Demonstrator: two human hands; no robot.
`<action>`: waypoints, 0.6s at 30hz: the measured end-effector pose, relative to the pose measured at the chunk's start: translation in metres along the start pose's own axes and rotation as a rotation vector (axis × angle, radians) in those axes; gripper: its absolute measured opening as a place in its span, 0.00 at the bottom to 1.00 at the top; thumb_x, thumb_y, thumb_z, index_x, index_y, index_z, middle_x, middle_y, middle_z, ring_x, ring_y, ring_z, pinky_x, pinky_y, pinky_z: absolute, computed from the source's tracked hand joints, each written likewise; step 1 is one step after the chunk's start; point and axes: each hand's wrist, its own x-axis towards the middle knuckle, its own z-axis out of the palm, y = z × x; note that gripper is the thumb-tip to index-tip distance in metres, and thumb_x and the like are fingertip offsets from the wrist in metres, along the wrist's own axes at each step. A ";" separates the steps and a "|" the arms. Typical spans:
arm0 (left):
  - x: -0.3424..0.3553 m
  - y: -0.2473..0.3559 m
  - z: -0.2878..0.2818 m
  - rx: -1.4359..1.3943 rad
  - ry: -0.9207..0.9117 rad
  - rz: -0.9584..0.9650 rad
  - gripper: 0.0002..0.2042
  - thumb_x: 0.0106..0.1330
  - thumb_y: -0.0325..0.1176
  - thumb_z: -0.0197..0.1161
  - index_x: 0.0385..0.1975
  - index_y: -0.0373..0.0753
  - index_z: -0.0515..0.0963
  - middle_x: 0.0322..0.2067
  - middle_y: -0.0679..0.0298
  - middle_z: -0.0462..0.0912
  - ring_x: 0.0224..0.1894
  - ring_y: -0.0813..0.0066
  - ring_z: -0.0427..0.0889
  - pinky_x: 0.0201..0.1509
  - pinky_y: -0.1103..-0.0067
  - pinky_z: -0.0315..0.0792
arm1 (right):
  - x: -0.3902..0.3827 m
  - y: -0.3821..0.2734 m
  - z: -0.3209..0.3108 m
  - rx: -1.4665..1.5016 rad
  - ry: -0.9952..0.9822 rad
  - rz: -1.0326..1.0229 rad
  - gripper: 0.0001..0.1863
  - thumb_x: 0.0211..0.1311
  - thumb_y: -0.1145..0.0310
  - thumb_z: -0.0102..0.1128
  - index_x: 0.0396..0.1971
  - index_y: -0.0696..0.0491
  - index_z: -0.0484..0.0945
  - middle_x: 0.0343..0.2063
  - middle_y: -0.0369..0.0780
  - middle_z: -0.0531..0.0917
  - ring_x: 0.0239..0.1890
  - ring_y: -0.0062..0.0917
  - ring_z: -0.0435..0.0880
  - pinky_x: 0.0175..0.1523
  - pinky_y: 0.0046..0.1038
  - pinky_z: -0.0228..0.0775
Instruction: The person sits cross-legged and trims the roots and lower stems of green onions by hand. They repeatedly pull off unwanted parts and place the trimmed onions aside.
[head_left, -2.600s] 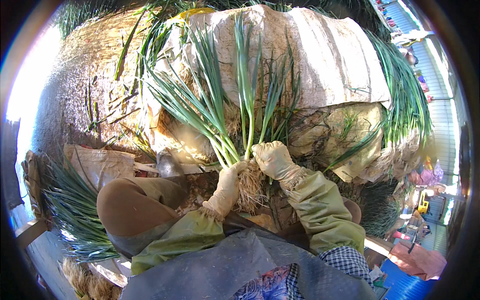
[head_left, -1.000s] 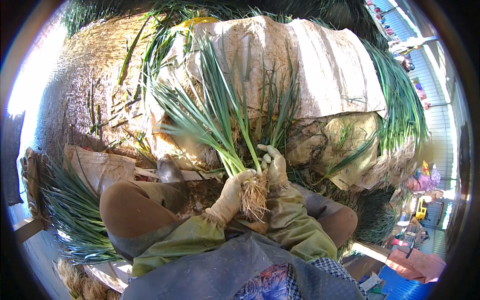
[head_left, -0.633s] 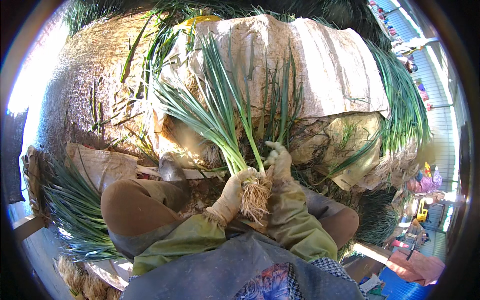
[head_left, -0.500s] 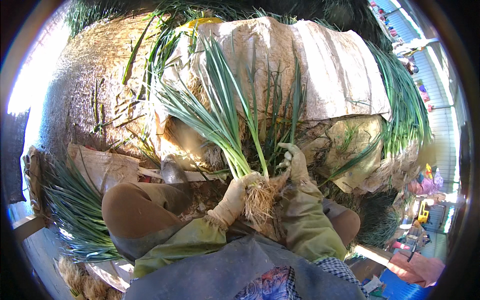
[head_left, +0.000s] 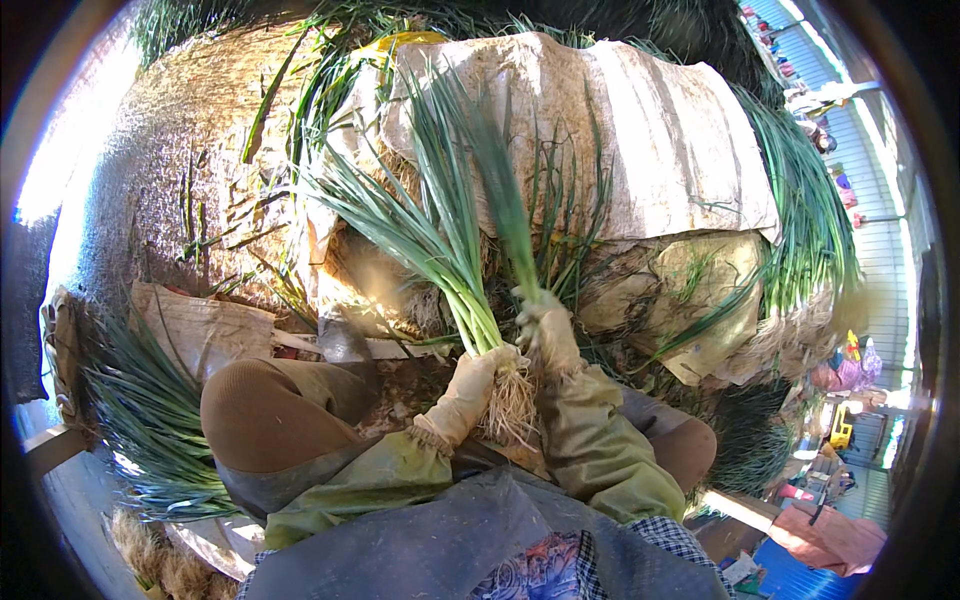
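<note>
My left hand [head_left: 466,395], in a pale glove, is closed around the white lower stems of a bunch of green onions [head_left: 440,235]. Their leaves fan out up and to the left, and stringy tan roots [head_left: 513,405] hang below the fist. Right beside it, my gloved right hand [head_left: 552,338] is closed on a separate green onion stalk [head_left: 512,215] whose leaves are blurred by motion. Its fingertips are partly smeared. Both hands are above my lap, between my bent knees.
Ahead lies a pale woven sack cloth [head_left: 680,140] over a heap. More green onions [head_left: 805,220] are stacked at the right with roots toward me, and another pile [head_left: 150,420] is at my left knee. A yellowish sack [head_left: 710,290] lies right of centre.
My right hand has moved left, close against the left hand, and its fingers have closed on a stalk. The stalk's leaves have swung. My left hand keeps its hold on the bunch.
</note>
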 end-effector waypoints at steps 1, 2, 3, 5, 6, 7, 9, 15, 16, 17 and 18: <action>0.001 -0.001 -0.001 0.018 -0.005 -0.032 0.06 0.60 0.28 0.57 0.34 0.33 0.76 0.30 0.60 0.80 0.30 0.74 0.78 0.36 0.81 0.73 | 0.003 -0.008 -0.004 -0.078 0.101 -0.046 0.13 0.63 0.72 0.47 0.48 0.55 0.70 0.20 0.36 0.75 0.12 0.19 0.69 0.16 0.19 0.63; 0.001 -0.001 -0.002 0.027 -0.037 -0.034 0.07 0.60 0.28 0.57 0.34 0.32 0.76 0.30 0.60 0.80 0.30 0.74 0.78 0.37 0.81 0.73 | 0.005 -0.019 -0.009 -0.129 0.230 -0.080 0.14 0.63 0.71 0.47 0.48 0.54 0.70 0.20 0.36 0.75 0.12 0.18 0.69 0.15 0.19 0.62; 0.002 -0.001 -0.003 0.042 -0.024 -0.055 0.07 0.60 0.28 0.56 0.34 0.32 0.77 0.31 0.60 0.80 0.31 0.74 0.78 0.37 0.81 0.74 | 0.006 -0.029 -0.013 -0.185 0.321 -0.047 0.15 0.62 0.71 0.47 0.48 0.54 0.69 0.20 0.37 0.74 0.13 0.17 0.70 0.15 0.19 0.60; 0.004 -0.002 -0.003 -0.013 -0.055 -0.008 0.08 0.60 0.28 0.56 0.36 0.31 0.76 0.30 0.60 0.80 0.31 0.75 0.78 0.37 0.81 0.74 | 0.000 -0.040 -0.017 -0.230 0.223 -0.108 0.18 0.66 0.72 0.42 0.55 0.55 0.63 0.25 0.40 0.77 0.15 0.19 0.72 0.15 0.19 0.66; 0.004 -0.002 -0.003 -0.015 -0.066 0.019 0.08 0.60 0.27 0.56 0.37 0.31 0.76 0.30 0.61 0.80 0.31 0.75 0.78 0.36 0.81 0.74 | -0.003 -0.039 -0.015 -0.272 0.132 -0.088 0.18 0.67 0.72 0.41 0.56 0.55 0.62 0.27 0.41 0.77 0.16 0.19 0.73 0.16 0.18 0.67; 0.005 -0.003 -0.003 -0.028 -0.097 0.070 0.09 0.60 0.27 0.56 0.37 0.31 0.76 0.29 0.61 0.80 0.30 0.75 0.78 0.36 0.80 0.74 | -0.008 -0.035 -0.014 -0.317 0.091 -0.130 0.18 0.68 0.72 0.40 0.57 0.55 0.61 0.28 0.42 0.78 0.17 0.19 0.74 0.16 0.16 0.67; 0.004 -0.004 -0.004 -0.084 -0.091 -0.040 0.08 0.60 0.26 0.57 0.37 0.33 0.75 0.30 0.61 0.79 0.29 0.75 0.79 0.34 0.80 0.75 | -0.015 -0.013 -0.003 -0.028 -0.157 -0.089 0.17 0.69 0.69 0.40 0.56 0.54 0.66 0.32 0.42 0.80 0.20 0.19 0.77 0.17 0.18 0.70; -0.002 -0.005 -0.004 -0.033 -0.037 -0.013 0.07 0.58 0.26 0.57 0.35 0.32 0.74 0.27 0.62 0.78 0.28 0.73 0.79 0.34 0.78 0.76 | -0.009 0.026 0.006 -0.478 -0.207 -0.259 0.16 0.68 0.61 0.47 0.47 0.53 0.77 0.40 0.37 0.80 0.37 0.16 0.76 0.41 0.19 0.70; -0.002 -0.004 -0.003 -0.056 -0.073 -0.007 0.10 0.58 0.26 0.55 0.38 0.30 0.73 0.29 0.59 0.80 0.29 0.71 0.80 0.36 0.77 0.76 | -0.011 0.021 0.001 -0.312 -0.230 -0.218 0.17 0.68 0.60 0.47 0.49 0.53 0.76 0.39 0.37 0.80 0.37 0.17 0.76 0.43 0.20 0.70; -0.002 -0.004 -0.001 -0.101 -0.075 -0.054 0.12 0.58 0.26 0.53 0.41 0.29 0.72 0.33 0.55 0.81 0.32 0.69 0.80 0.38 0.76 0.77 | -0.016 0.014 -0.004 -0.122 -0.225 -0.202 0.18 0.68 0.59 0.46 0.50 0.53 0.74 0.38 0.36 0.80 0.38 0.18 0.76 0.44 0.22 0.70; -0.002 -0.003 0.002 -0.157 -0.100 -0.044 0.13 0.58 0.26 0.52 0.42 0.29 0.71 0.36 0.54 0.80 0.34 0.68 0.80 0.40 0.75 0.77 | -0.022 0.006 -0.004 -0.141 -0.199 -0.261 0.22 0.68 0.54 0.44 0.52 0.56 0.72 0.36 0.38 0.79 0.39 0.19 0.76 0.45 0.23 0.70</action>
